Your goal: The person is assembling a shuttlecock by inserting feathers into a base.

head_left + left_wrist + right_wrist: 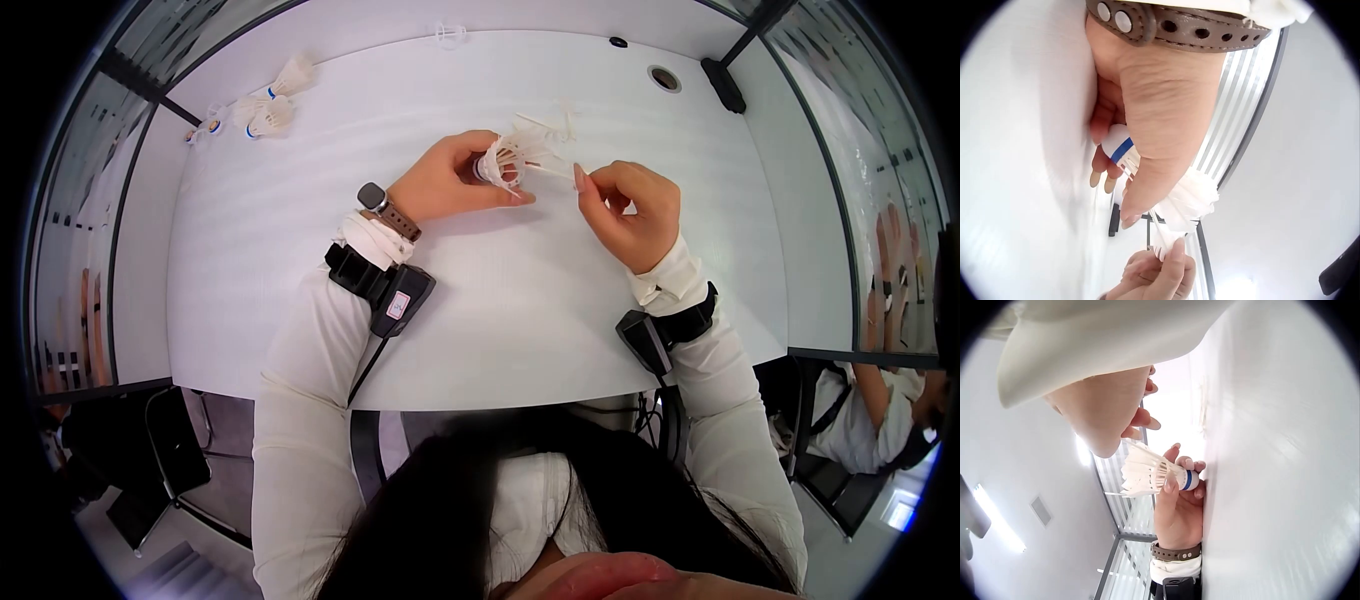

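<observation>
In the head view a white feather shuttlecock (505, 158) lies on its side in my left hand (440, 182), its feathers pointing to the right. Thumb and fingers grip it near the cork, and the left wrist view shows the blue band (1122, 150) round that cork. My right hand (635, 208) pinches the tip of a feather (556, 170) that reaches out from the skirt. Seen from the right wrist, the feather skirt (1142, 475) flares toward the right hand (1107, 406), while the left hand (1179, 512) is low over the tabletop.
Several shuttlecocks (270, 118) lie at the back left of the white table (470, 330). Loose feather pieces (545, 124) rest just behind the hands. A clear plastic piece (450, 36) sits at the back edge, and a cable hole (664, 79) and a black bracket (723, 85) are at the back right.
</observation>
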{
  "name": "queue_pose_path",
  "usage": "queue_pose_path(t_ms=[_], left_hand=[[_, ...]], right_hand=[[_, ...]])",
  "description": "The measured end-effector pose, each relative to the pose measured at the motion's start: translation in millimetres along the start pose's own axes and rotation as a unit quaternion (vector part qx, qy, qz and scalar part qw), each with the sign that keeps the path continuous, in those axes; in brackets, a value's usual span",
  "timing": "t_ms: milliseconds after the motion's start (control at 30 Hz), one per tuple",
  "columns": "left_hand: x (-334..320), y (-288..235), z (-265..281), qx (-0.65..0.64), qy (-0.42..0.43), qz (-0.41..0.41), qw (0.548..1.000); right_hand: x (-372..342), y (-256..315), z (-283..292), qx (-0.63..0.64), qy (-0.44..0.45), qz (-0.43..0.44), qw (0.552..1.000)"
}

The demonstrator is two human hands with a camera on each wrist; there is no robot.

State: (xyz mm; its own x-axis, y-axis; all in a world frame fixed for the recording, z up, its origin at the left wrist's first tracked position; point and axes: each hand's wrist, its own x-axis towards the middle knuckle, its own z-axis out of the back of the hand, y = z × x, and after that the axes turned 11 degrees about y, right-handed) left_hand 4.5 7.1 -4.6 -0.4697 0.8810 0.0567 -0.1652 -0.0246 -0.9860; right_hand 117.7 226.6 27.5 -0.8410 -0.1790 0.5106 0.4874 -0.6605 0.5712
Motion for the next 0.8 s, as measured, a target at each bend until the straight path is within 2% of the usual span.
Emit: queue_pose_path(t_ms=[533,800], left_hand=[[2.6,4.0,-0.8,0.032,-0.014,-0.026,0.999],[0.8,-2.8,-0.6,0.028,-0.001,0.022,0.999]], right_hand=[[-0.9,-0.1,-2.9,0.031,0.061,-0.026,0.997],[-2.0,-3.1,-5.3,0.067,0.105,-0.078,0.989]])
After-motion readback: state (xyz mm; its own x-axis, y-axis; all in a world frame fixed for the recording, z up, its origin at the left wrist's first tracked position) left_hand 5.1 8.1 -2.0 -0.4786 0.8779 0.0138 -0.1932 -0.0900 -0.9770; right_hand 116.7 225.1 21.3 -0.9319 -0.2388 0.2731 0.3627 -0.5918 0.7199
